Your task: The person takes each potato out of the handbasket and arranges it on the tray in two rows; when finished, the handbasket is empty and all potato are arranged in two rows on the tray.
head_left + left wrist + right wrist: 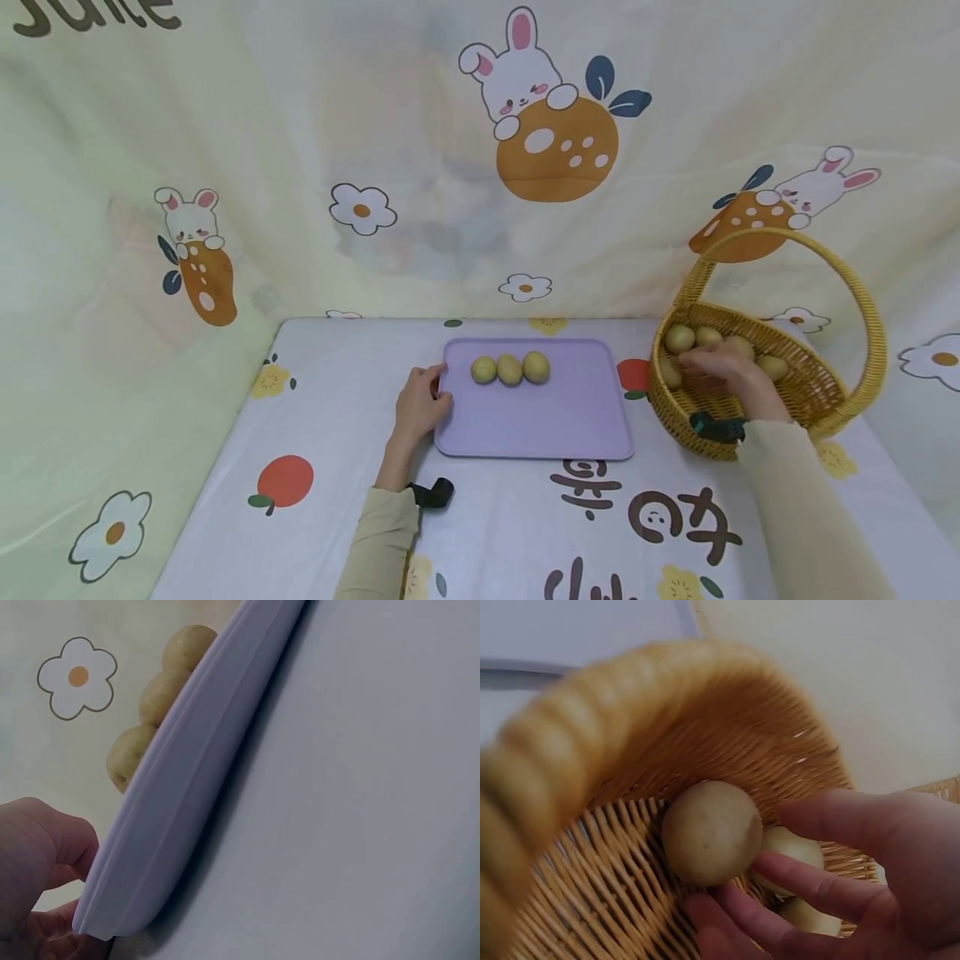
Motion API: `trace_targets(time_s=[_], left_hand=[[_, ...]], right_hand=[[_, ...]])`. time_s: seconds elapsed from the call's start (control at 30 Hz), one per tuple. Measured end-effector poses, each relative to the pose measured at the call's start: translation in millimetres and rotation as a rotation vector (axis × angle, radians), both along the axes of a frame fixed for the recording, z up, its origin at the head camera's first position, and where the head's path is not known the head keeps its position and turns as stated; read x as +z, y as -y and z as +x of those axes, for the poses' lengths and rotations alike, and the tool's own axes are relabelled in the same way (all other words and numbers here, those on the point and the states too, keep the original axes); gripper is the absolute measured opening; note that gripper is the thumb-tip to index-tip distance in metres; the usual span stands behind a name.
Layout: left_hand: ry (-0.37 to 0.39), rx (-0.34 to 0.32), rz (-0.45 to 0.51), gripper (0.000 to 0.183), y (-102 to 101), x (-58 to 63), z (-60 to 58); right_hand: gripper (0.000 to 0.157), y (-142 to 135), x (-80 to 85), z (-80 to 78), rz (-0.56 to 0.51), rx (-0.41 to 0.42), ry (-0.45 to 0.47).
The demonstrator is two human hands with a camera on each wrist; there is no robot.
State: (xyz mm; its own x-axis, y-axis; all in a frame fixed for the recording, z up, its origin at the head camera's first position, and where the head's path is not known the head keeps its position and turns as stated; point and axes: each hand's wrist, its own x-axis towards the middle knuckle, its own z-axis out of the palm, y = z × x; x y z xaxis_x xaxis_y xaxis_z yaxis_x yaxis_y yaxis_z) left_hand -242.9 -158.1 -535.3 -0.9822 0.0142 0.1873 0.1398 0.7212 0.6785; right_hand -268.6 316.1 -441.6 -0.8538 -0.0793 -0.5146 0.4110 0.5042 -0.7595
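Observation:
Three potatoes lie in a row near the back of a lilac tray. My left hand holds the tray's left rim, its thumb and fingers bent at the edge; the left wrist view shows this hand at the tray corner. Inside a wicker basket, my right hand reaches among several potatoes. In the right wrist view, the fingers of this hand are spread beside a round potato, the thumb apart from it. Two more potatoes lie partly behind the fingers.
The basket's tall handle arches over its opening. A printed cloth covers the table, and a curtain with rabbit and flower prints hangs behind it. The tray stands left of the basket.

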Motion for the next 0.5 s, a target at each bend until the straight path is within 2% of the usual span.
trace_targets(time_s=[0.13,0.2,0.5], left_hand=[[0.001,-0.008,0.000,0.052,-1.1,-0.2,-1.2],[0.001,-0.007,-0.002,0.052,-1.4,-0.5,-1.8],[0.004,0.002,-0.003,0.052,-0.8,-2.3,-1.5]], right_hand=[[0.053,-3.1,-8.6,0.2,0.000,0.022,-0.007],[0.056,-3.2,-11.8,-0.1,-0.011,0.016,-0.014],[0.027,-1.4,-19.4,-3.0,-0.063,-0.017,0.002]])
